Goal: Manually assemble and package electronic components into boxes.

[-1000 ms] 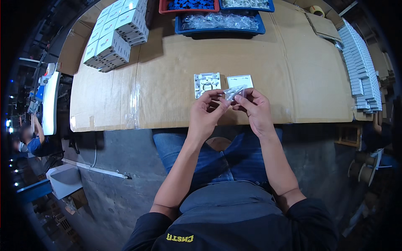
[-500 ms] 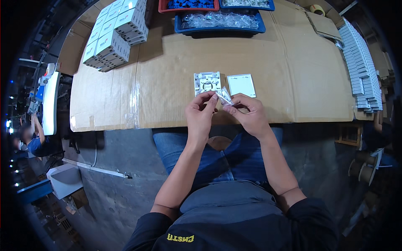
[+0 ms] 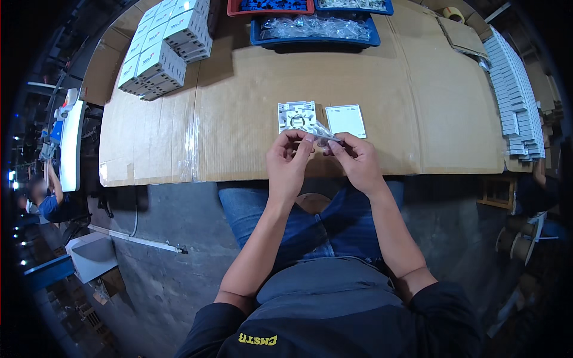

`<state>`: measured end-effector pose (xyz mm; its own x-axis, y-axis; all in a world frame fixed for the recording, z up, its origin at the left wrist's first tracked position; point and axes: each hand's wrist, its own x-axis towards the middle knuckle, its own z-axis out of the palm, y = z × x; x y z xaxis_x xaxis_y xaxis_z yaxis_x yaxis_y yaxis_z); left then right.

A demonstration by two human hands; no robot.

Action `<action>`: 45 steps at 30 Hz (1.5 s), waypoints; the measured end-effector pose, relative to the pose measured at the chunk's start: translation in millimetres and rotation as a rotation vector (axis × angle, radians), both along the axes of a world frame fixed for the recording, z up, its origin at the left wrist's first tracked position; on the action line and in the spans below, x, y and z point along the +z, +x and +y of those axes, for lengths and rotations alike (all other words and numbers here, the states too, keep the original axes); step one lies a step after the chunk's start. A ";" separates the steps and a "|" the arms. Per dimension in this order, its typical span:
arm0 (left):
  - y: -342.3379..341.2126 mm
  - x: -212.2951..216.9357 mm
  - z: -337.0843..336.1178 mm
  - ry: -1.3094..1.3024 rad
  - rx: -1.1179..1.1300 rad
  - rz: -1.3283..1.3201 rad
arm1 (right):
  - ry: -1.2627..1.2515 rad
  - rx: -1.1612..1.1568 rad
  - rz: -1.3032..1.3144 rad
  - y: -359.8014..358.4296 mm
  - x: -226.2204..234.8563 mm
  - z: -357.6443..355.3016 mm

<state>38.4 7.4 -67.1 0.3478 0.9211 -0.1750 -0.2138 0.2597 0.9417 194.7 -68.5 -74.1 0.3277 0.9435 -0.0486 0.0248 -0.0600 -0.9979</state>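
Between my two hands is a small clear plastic bag (image 3: 323, 133) with light-coloured parts in it, too small to make out. My left hand (image 3: 290, 156) pinches its left side, and my right hand (image 3: 356, 160) pinches its right side. Just beyond my left fingers lies a white plastic box base (image 3: 296, 111), its moulded inside with a round middle facing up. To the right of that, past my right fingers, a flat white square cover (image 3: 347, 121) rests on the cardboard. My fingertips hide part of the bag.
Cardboard (image 3: 239, 131) covers the table. White boxes (image 3: 160, 59) are stacked far left; many white pieces (image 3: 510, 101) stand in rows at right. At the back are a blue bin (image 3: 315, 43) of clear bags, a red bin (image 3: 270, 13) of blue parts and a tape roll (image 3: 453, 14).
The bag has turned flatter and been drawn out between my fingers. My right hand has shifted slightly, its fingers now nearer the bag's upper edge.
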 end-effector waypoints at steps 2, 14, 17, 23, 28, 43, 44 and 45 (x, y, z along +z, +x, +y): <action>-1.4 -1.0 0.0 0.018 -0.006 0.010 | -0.010 0.060 -0.005 1.8 -1.9 -0.7; 1.3 4.6 1.1 -0.020 0.090 0.001 | -0.006 0.046 0.148 -2.2 4.5 1.0; -6.8 -7.0 4.9 -0.213 -0.068 0.024 | 0.001 0.041 0.154 -2.7 3.3 1.4; -4.4 -6.6 1.6 -0.119 -0.133 -0.099 | -0.037 -0.064 0.304 1.2 -3.7 4.5; -6.5 2.0 6.3 -0.042 -0.198 -0.019 | -0.046 -0.045 0.448 -0.9 6.1 4.2; -23.6 4.8 15.7 0.281 -0.301 0.260 | 0.008 -0.088 0.328 2.5 8.7 9.3; -24.1 5.2 15.2 0.323 -0.326 0.293 | 0.022 -0.072 0.346 3.4 6.8 8.8; -24.0 5.2 14.8 0.323 -0.324 0.294 | 0.021 -0.071 0.347 3.4 3.9 8.6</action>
<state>14.5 22.2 -61.9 0.6020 0.7978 -0.0338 0.1135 -0.0436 0.9926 198.1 -59.9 -70.2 0.3599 0.9211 -0.1488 -0.3189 -0.0285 -0.9473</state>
